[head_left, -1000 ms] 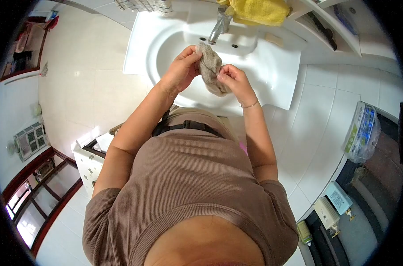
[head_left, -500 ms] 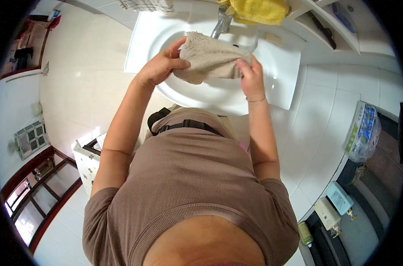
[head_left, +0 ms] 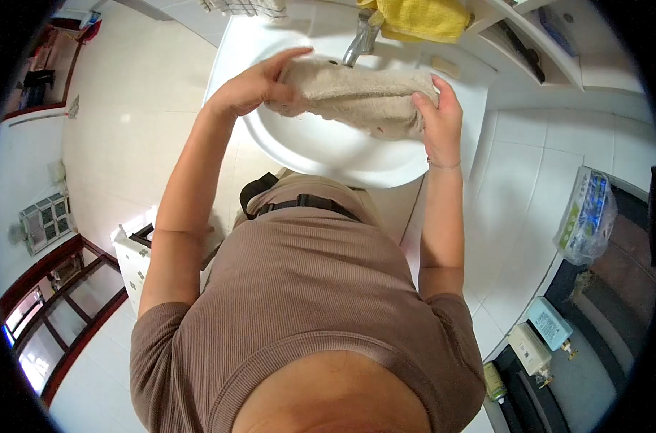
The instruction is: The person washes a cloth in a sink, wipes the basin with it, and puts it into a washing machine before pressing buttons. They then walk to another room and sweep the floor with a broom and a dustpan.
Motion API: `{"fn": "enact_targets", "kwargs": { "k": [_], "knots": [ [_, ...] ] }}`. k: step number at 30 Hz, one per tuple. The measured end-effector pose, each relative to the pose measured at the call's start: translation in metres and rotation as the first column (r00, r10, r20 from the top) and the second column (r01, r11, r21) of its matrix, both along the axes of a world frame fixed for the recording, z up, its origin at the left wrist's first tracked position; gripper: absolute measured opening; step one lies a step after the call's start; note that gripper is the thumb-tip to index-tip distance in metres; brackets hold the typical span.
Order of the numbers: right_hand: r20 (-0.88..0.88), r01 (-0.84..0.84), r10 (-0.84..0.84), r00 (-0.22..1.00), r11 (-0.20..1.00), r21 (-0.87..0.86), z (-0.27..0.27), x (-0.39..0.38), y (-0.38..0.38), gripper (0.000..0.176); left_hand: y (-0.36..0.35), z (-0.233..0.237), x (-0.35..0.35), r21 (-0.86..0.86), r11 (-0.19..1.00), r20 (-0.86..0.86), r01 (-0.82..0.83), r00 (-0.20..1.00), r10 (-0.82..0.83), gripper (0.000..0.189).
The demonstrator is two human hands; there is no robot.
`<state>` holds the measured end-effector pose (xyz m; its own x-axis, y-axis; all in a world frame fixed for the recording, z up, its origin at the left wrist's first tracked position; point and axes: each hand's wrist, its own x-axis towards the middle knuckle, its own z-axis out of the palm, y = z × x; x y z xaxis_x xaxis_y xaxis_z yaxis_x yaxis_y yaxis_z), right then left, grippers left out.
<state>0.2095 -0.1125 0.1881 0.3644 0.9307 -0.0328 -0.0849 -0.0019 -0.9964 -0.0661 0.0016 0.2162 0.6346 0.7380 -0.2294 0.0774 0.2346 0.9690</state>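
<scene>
A beige towel (head_left: pixel 357 97), folded lengthwise, is stretched between my two hands above the white sink (head_left: pixel 328 159). My left hand (head_left: pixel 259 83) grips its left end, the thumb and fingers around the edge and one finger pointing out. At the other end, my right hand (head_left: pixel 442 119) pinches the cloth with the thumb on top. Just beyond the towel stands a chrome faucet (head_left: pixel 360 42), its spout tip close to the cloth's far edge. The towel hides part of the basin.
A yellow cloth (head_left: pixel 423 18) hangs behind the faucet, and a checked cloth (head_left: pixel 247 7) lies at the back left. A bar of soap (head_left: pixel 445 66) rests on the sink's right rim. Pump bottles (head_left: pixel 550 322) stand at lower right, near a plastic-wrapped pack (head_left: pixel 588 216).
My hands have moved apart, the left one leftward and the right one rightward. The towel between them is now longer, flatter and folded along its length.
</scene>
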Motion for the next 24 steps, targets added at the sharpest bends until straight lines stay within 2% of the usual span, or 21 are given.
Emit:
{"fn": "enact_targets", "kwargs": {
  "k": [1, 2, 3, 4, 6, 7, 8, 9, 10, 11, 12, 14, 15, 16, 17, 18, 20, 21, 22, 23, 24],
  "knots": [
    [0.004, 0.001, -0.001, 1.000, 0.999, 0.050, 0.007, -0.003, -0.002, 0.042, 0.003, 0.000, -0.001, 0.030, 0.978, -0.157, 0.205, 0.968, -0.198, 0.069],
    [0.007, 0.003, -0.004, 1.000, 0.995, 0.100, 0.012, -0.004, -0.003, 0.044, 0.004, 0.000, -0.001, 0.028, 0.914, -0.313, 0.404, 0.872, -0.376, 0.070],
    [0.008, 0.003, -0.004, 1.000, 0.995, 0.101, 0.017, -0.004, -0.004, 0.044, 0.003, 0.002, 0.000, 0.078, 0.870, -0.464, 0.487, 0.790, -0.400, 0.065],
    [0.045, 0.005, -0.009, 0.999, 0.995, 0.104, 0.020, -0.003, -0.005, 0.040, 0.004, 0.004, 0.002, 0.079, 0.870, -0.464, 0.486, 0.791, -0.400, 0.065],
    [0.080, 0.005, -0.014, 0.997, 0.994, 0.109, 0.019, 0.000, -0.005, 0.037, 0.012, 0.006, 0.005, 0.078, 0.810, -0.782, 0.581, 0.539, -0.312, 0.050],
    [0.281, 0.004, -0.037, 0.959, 0.993, 0.116, 0.013, 0.007, -0.006, 0.032, 0.017, -0.004, -0.002, 0.120, 0.892, -0.620, 0.435, 0.735, -0.275, 0.043],
    [0.470, 0.002, -0.060, 0.880, 0.992, 0.124, 0.009, 0.013, -0.006, 0.027, 0.024, -0.014, -0.009, 0.110, 0.954, -0.477, 0.280, 0.857, -0.196, 0.040],
    [0.470, 0.003, -0.061, 0.880, 0.992, 0.124, 0.008, 0.014, -0.006, 0.027, 0.025, -0.015, -0.010, 0.119, 0.985, -0.345, 0.122, 0.936, -0.074, 0.037],
    [0.463, 0.043, -0.109, 0.880, 0.988, 0.151, 0.007, 0.016, -0.006, 0.022, 0.025, -0.016, -0.010, 0.105, 0.994, -0.207, -0.038, 0.977, 0.059, 0.034],
    [0.454, 0.082, -0.155, 0.877, 0.981, 0.177, 0.006, 0.016, -0.007, 0.018, 0.024, -0.016, -0.010, -0.060, 0.988, -0.030, -0.142, 0.990, 0.141, 0.030],
    [0.454, 0.083, -0.156, 0.877, 0.981, 0.176, 0.007, 0.017, -0.009, 0.018, 0.023, -0.016, -0.008, -0.060, 0.988, -0.030, -0.142, 0.990, 0.140, 0.030],
    [0.538, 0.102, -0.069, 0.840, 0.994, -0.031, 0.007, 0.017, -0.013, 0.019, 0.019, -0.021, -0.004, -0.261, 0.949, 0.169, -0.175, 0.960, 0.223, 0.029],
    [0.539, 0.101, -0.068, 0.840, 0.994, -0.032, 0.010, 0.017, -0.012, 0.019, 0.016, -0.024, 0.000, -0.276, 0.940, 0.174, -0.201, 0.951, 0.254, 0.029],
    [0.653, 0.074, 0.022, 0.757, 0.990, -0.120, 0.016, 0.018, -0.011, 0.020, 0.014, -0.026, 0.004, -0.278, 0.939, 0.175, -0.202, 0.951, 0.256, 0.029],
    [0.746, 0.061, 0.119, 0.655, 0.976, -0.210, 0.019, 0.018, -0.010, 0.022, 0.012, -0.026, 0.008, -0.242, 0.934, 0.093, -0.263, 0.952, 0.292, 0.028],
    [0.747, 0.061, 0.119, 0.654, 0.976, -0.210, 0.014, 0.022, -0.009, 0.022, 0.010, -0.025, 0.011, -0.201, 0.926, 0.012, -0.321, 0.944, 0.330, 0.028],
    [0.718, -0.304, 0.280, 0.637, 0.947, -0.100, -0.001, 0.032, -0.008, 0.024, 0.009, -0.018, 0.011, -0.253, 0.925, -0.027, -0.282, 0.958, 0.285, 0.026],
    [0.718, -0.305, 0.281, 0.637, 0.947, -0.100, 0.001, 0.031, -0.009, 0.024, 0.010, -0.016, 0.010, -0.166, 0.963, -0.128, -0.211, 0.973, 0.191, 0.026],
    [0.749, -0.309, 0.335, 0.572, 0.934, -0.182, 0.005, 0.030, -0.011, 0.024, 0.010, -0.015, 0.009, -0.086, 0.988, -0.236, -0.128, 0.966, 0.105, 0.026],
    [0.771, -0.307, 0.390, 0.504, 0.915, -0.262, 0.007, 0.029, -0.012, 0.024, 0.010, -0.015, 0.007, -0.085, 0.988, -0.238, -0.131, 0.965, 0.108, 0.026],
    [0.770, -0.309, 0.391, 0.503, 0.914, -0.262, 0.005, 0.030, -0.012, 0.024, 0.010, -0.015, 0.005, 0.065, 0.995, -0.414, 0.076, 0.909, -0.042, 0.028]
  ]
}}
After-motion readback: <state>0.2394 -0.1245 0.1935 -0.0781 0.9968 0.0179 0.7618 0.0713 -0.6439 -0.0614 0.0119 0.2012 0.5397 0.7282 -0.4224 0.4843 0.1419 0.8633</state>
